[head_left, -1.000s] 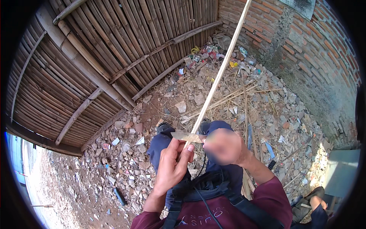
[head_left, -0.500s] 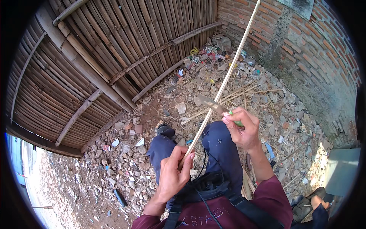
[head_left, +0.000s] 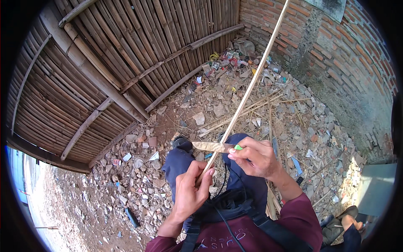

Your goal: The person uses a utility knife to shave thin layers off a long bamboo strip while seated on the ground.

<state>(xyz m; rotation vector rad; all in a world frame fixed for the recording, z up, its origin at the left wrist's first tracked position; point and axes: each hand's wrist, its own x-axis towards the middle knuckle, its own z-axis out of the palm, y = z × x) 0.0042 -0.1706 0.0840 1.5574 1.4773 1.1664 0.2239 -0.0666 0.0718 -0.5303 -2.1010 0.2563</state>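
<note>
A long, pale, split strip that looks like bamboo [head_left: 248, 93] slants from my lap up past the top edge of the picture. Near its lower end my left hand [head_left: 194, 185] is closed on it, thumb against the strip. My right hand [head_left: 257, 158] grips a knife [head_left: 210, 146] by its handle, which shows a bit of green by the fingers. The blade lies crosswise over the strip, a little above my left hand, its tip pointing left. Most of the handle is hidden in my fist.
Left stands a bamboo slat wall [head_left: 105, 54]; a brick wall [head_left: 352, 59] curves along the right. Stony ground with litter [head_left: 138, 176] and loose bamboo strips [head_left: 264, 103] surrounds my knees. At lower right, part of another person [head_left: 346, 224] shows.
My right hand has brought the knife down along the strip toward my left hand, and the blade now lies nearly level. The strip's far end has shifted slightly right; my left hand keeps its place.
</note>
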